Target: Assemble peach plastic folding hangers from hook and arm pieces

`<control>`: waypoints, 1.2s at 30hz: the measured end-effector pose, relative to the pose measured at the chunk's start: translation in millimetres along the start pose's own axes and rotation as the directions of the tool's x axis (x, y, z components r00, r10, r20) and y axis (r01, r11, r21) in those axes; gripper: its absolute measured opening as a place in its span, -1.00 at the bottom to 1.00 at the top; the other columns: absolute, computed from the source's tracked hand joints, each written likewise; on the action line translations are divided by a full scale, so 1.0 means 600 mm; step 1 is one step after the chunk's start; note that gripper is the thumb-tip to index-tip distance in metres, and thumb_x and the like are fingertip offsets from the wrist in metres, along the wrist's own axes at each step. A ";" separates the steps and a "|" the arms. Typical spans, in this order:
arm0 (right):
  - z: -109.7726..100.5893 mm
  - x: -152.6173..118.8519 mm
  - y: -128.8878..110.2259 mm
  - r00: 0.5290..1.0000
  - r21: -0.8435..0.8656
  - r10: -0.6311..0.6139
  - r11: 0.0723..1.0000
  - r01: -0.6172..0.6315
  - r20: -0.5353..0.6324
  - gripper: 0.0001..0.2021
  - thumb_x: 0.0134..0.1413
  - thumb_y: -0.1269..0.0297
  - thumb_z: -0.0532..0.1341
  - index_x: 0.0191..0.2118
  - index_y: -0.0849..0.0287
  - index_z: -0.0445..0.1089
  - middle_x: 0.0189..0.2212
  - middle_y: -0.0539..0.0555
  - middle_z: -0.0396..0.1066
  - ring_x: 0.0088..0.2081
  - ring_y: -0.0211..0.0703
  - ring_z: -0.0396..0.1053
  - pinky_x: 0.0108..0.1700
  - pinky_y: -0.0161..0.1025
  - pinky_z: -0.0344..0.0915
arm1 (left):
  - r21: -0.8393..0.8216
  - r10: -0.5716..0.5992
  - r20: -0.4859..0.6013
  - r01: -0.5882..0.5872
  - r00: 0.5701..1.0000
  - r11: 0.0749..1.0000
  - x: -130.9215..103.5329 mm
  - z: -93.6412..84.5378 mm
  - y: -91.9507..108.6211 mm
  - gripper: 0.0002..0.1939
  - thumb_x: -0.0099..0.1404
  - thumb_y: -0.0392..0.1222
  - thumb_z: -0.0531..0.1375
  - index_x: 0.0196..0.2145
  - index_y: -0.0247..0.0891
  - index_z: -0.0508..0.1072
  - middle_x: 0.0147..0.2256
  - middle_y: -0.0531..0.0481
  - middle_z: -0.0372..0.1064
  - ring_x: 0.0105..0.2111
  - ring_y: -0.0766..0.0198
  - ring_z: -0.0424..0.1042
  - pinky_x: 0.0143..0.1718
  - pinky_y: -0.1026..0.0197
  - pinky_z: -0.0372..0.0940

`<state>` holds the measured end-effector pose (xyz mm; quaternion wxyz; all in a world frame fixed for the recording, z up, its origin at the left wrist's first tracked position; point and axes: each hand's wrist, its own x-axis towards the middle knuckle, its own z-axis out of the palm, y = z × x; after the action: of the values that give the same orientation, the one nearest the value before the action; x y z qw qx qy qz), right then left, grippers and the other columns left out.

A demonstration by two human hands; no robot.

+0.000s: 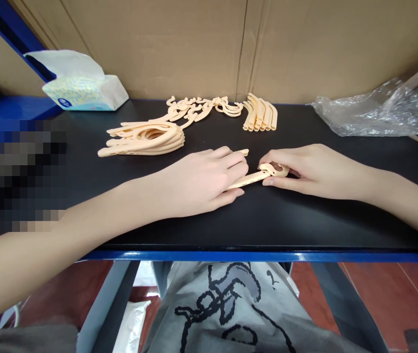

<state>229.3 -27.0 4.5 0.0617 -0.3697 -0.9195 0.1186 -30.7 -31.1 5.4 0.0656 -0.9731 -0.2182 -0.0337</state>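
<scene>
Two bare hands meet at the middle of a black counter [304, 225] over one cream plastic hanger piece [247, 180]. The right hand [313, 169] has its grip closed on the hooked end, thumb beneath and fingers curled over the top, apparently to keep the hook from turning. The left hand [205, 181] lies over the straight arm of the same piece, fingers folded down on it; a cream tip shows past its knuckles at one o'clock, so it seems to be pressing a second part against the first, though the joint itself is hidden under the fingers. The piece rests flat on the counter, which takes the load and leaves both wrists low.

At eleven o'clock from the hands a stack of finished hangers [146, 139] lies nested, arms aligned, within easy reach of the left hand. Farther back at twelve o'clock a loose heap of hooks [201, 107] sits beside a tidy row of curved parts [260, 116], each kind kept to itself, probably so that either can be picked without sorting.

A tissue box [84, 90] stands at ten o'clock by the cardboard backing [179, 44]; a crumpled clear plastic bag [374, 115] lies at two o'clock.
</scene>
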 end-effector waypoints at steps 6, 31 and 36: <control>0.001 0.000 0.001 1.000 -0.007 -0.020 1.000 0.020 -0.004 -0.63 0.33 -0.13 0.02 -0.28 0.08 0.21 -0.50 -0.05 0.31 -0.50 -0.21 0.24 -0.41 -0.26 0.05 | 0.003 0.003 -0.020 -0.003 1.000 1.000 -0.003 -0.001 0.000 -0.69 0.51 -0.12 0.01 -0.02 -0.37 0.43 0.09 -0.29 0.38 0.00 0.04 0.39 -0.04 0.10 0.28; 0.000 0.001 0.000 1.000 0.008 -0.019 1.000 0.019 -0.013 -0.63 0.32 -0.12 0.03 -0.29 0.10 0.19 -0.51 -0.06 0.27 -0.52 -0.25 0.19 -0.41 -0.27 0.04 | 0.020 0.002 0.004 -0.002 1.000 1.000 0.000 -0.001 -0.001 -0.71 0.51 -0.12 0.03 -0.03 -0.37 0.41 0.13 -0.27 0.35 -0.03 0.06 0.38 -0.13 0.15 0.27; 0.001 -0.001 0.003 0.999 0.008 -0.038 0.999 0.039 -0.016 -0.62 0.32 -0.15 0.03 -0.27 0.09 0.20 -0.50 -0.06 0.27 -0.52 -0.25 0.20 -0.42 -0.27 0.04 | 0.012 0.000 0.005 0.000 1.000 1.000 0.001 -0.002 0.000 -0.68 0.51 -0.11 0.02 0.00 -0.39 0.41 0.17 -0.32 0.30 0.02 0.02 0.37 -0.10 0.12 0.28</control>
<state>230.8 -26.0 3.5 0.0729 -0.3526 -0.9254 0.1184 -30.5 -30.9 6.5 0.0708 -0.9728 -0.2186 -0.0302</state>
